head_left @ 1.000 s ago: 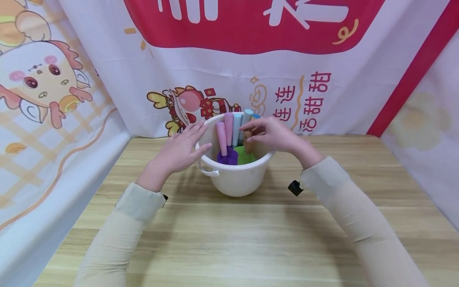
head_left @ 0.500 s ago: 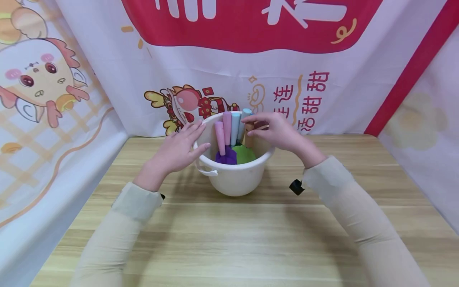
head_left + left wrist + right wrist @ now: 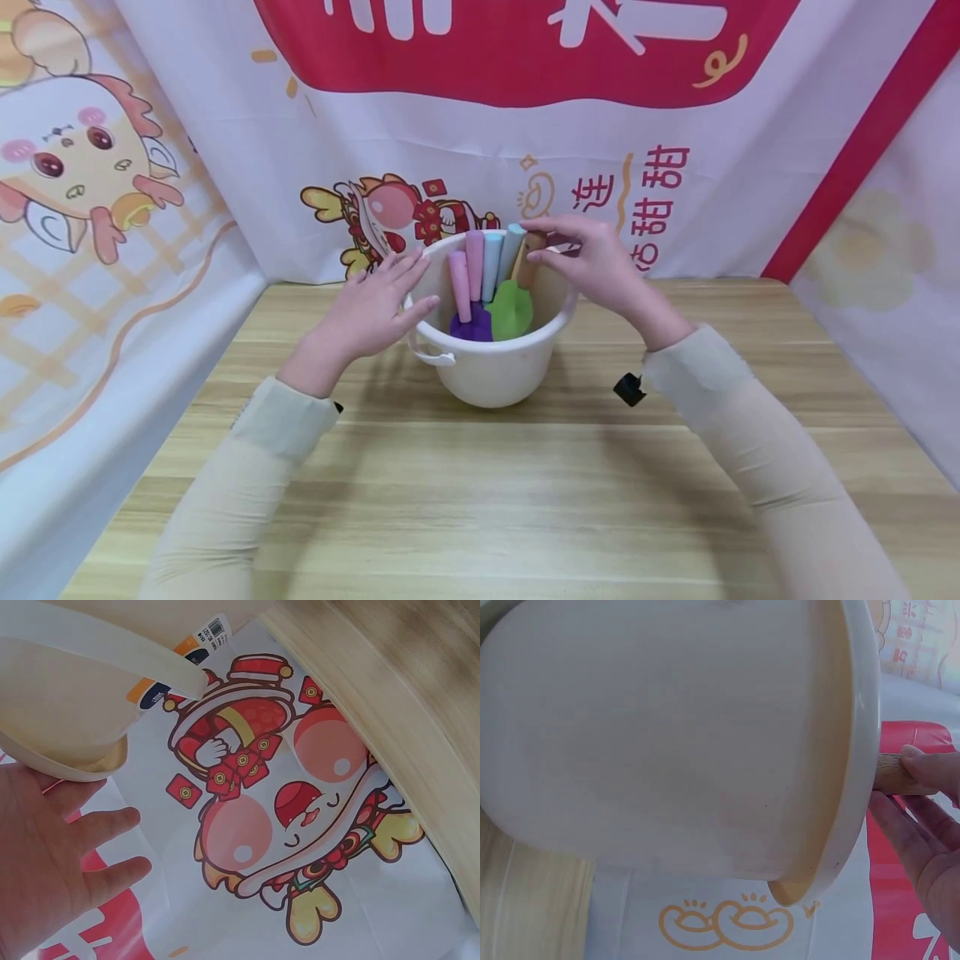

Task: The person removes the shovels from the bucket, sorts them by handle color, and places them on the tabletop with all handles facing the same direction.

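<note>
Right hand (image 3: 592,262) pinches a wooden handle (image 3: 528,273) in the white bucket (image 3: 491,377) on the worktop (image 3: 480,500), I can see, while the spread left hand (image 3: 369,307) touches the bucket's rim (image 3: 495,348).

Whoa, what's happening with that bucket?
A person is pinching a wooden handle with the right hand; it pokes up past the rim of a white bucket. The left hand is spread at the other side of the rim. Inside, pink handles and light blue handles stand up, with a purple piece and a green piece lower down. The bucket is upright on the table.
</note>
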{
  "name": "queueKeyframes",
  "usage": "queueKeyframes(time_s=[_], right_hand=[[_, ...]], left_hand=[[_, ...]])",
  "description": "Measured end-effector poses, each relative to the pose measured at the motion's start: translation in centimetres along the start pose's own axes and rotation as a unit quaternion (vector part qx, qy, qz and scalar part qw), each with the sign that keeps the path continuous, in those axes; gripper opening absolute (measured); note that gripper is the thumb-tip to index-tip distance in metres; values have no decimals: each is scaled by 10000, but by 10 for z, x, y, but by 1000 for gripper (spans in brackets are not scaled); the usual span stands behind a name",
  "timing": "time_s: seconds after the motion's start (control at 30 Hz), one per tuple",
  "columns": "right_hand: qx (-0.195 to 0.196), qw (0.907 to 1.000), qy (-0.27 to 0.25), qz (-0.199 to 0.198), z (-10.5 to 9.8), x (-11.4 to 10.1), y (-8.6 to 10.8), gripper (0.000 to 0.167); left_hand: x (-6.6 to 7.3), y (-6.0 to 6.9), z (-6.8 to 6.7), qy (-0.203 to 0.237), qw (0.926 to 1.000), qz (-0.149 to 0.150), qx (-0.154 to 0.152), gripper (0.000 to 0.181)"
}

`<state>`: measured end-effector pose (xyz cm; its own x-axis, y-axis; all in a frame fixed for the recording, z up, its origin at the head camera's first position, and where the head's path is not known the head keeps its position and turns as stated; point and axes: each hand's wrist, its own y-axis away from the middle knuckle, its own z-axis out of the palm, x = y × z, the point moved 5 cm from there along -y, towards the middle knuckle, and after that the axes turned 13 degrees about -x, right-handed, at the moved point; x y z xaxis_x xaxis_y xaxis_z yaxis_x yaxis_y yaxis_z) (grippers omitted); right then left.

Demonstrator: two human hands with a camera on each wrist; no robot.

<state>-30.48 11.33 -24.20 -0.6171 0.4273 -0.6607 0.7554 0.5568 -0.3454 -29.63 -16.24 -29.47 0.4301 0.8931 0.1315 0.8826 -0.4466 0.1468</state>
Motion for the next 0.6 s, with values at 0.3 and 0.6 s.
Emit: queueKeyframes(time_s=[0.3, 0.6], right_hand=[[266, 9994, -88, -215, -5, -2, 1, 37], [543, 9970, -274, -483, -11, -7, 1, 33]], left_hand=[[-2, 0, 0, 49, 10000, 56, 29, 79], [-2, -1, 0, 78, 9999, 100, 65, 80]])
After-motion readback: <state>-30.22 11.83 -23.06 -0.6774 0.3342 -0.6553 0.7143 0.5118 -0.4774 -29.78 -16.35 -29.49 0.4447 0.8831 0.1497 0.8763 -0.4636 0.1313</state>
